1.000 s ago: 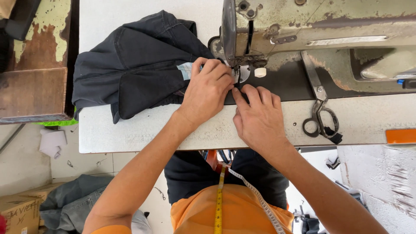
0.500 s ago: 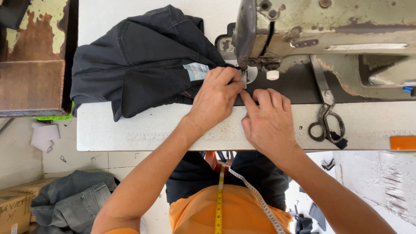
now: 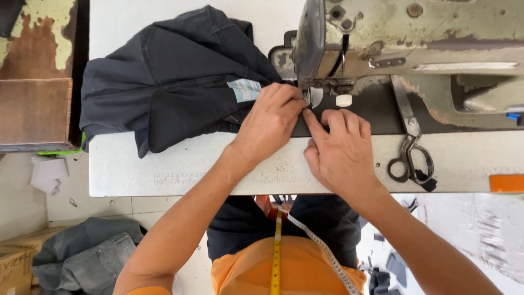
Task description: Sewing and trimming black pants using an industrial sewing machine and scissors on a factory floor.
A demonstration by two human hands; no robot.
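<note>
A dark navy garment (image 3: 174, 82) lies bunched on the white sewing table (image 3: 180, 169), with a pale label (image 3: 244, 89) showing on it. My left hand (image 3: 270, 123) presses flat on the garment's edge right at the needle of the old green-grey sewing machine (image 3: 404, 43). My right hand (image 3: 341, 150) lies beside it, fingers flat on the dark cloth just in front of the presser foot (image 3: 314, 98). The two hands touch at the fingertips. The needle itself is hidden behind my fingers.
Scissors (image 3: 410, 158) lie on the table to the right of my right hand. An orange object (image 3: 506, 183) sits at the table's right edge. A rusty brown cabinet (image 3: 33, 104) stands left. Grey jeans (image 3: 87, 257) lie on the floor. A yellow measuring tape (image 3: 277, 251) hangs down my chest.
The view has shifted a little, so the table and machine sit further right. Both hands stay pressed on the cloth at the needle, with the left hand slightly nearer the presser foot.
</note>
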